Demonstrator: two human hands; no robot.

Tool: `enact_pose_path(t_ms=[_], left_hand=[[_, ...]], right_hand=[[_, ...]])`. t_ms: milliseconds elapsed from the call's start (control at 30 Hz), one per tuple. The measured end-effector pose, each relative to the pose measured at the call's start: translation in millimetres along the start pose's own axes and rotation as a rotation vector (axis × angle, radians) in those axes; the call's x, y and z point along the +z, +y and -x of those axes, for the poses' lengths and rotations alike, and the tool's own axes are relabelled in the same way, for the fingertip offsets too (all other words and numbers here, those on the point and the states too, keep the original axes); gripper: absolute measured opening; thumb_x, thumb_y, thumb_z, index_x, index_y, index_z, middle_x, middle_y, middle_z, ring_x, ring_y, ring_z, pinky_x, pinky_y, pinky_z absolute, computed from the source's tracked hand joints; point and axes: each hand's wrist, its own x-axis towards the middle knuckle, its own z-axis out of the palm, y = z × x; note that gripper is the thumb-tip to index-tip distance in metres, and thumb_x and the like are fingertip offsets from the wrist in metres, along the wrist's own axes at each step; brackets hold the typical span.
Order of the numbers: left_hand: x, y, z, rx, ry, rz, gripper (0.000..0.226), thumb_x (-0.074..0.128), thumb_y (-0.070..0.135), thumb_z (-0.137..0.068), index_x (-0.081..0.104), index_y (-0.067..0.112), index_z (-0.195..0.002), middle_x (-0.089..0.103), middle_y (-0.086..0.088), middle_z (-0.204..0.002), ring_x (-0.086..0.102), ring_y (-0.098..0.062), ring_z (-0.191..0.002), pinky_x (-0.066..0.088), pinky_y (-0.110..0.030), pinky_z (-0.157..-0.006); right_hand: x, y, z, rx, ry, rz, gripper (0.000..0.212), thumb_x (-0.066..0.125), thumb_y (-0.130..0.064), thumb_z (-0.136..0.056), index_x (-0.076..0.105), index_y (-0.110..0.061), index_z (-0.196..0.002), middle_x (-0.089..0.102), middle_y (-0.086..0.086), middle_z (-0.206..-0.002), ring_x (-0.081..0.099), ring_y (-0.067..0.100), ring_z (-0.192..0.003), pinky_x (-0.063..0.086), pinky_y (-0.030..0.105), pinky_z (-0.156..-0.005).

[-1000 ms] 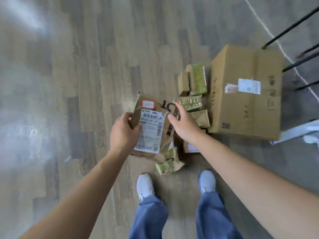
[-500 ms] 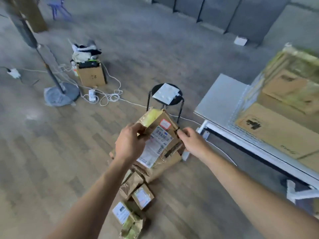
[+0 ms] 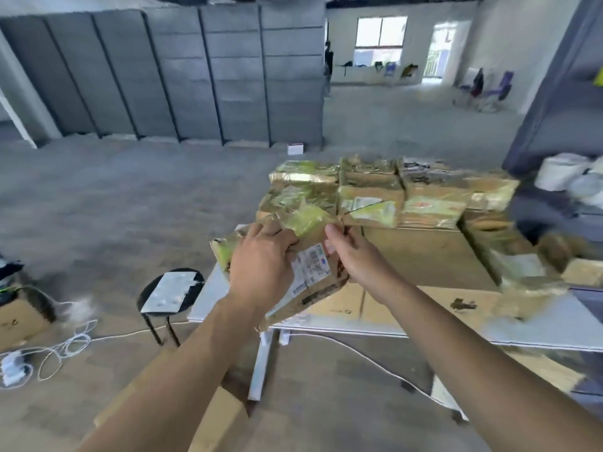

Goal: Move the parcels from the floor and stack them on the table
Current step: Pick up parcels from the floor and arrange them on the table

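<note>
Parcel over white table (grey partitions)

Blur and cover
Stacked parcels on the counter smear with motion. The left grip hides much of the held parcel, whose label print is unreadable. The counter runs off the right edge.

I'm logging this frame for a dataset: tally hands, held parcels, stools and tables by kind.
Hands: 2 (left hand, right hand)
Held parcel: 1
Stool: 1
Table: 1
Total: 5
Stacked parcels on the table: too blurred to count.
</note>
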Motion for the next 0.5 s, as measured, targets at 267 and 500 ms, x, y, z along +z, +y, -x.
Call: enact_pose_path(t_ms=[267,500], left_hand=[[55,113,-77,0.243,-0.008,-0.027,0.027,0.085,0.001,-0.055,0.071,0.014,-0.074,0.063,-0.004,-0.084,0.061,-0.033,-0.076,0.049,-0.039,-0.056],[113,140,-121,0.402,0.050,0.068,0.031,0.086,0.000,-0.054,0.071,0.014,-0.077,0.059,-0.002,-0.083,0.059,-0.029,-0.079,0.050,-0.037,-0.062]], right_hand=[[-133,18,-11,0.133,0.189,-0.024,0.061,0.030,-0.065,-0.094,0.052,-0.018,-0.126,0.048,-0.005,-0.091,0.049,0.015,-0.084,0.041,0.036,-0.080],[-183,37,-40,0.249,0.408,-0.141,0.038,0.043,-0.055,-0.094,0.049,-0.019,-0.101,0.064,0.003,-0.091,0.064,0.020,-0.079,0.059,0.044,-0.072]])
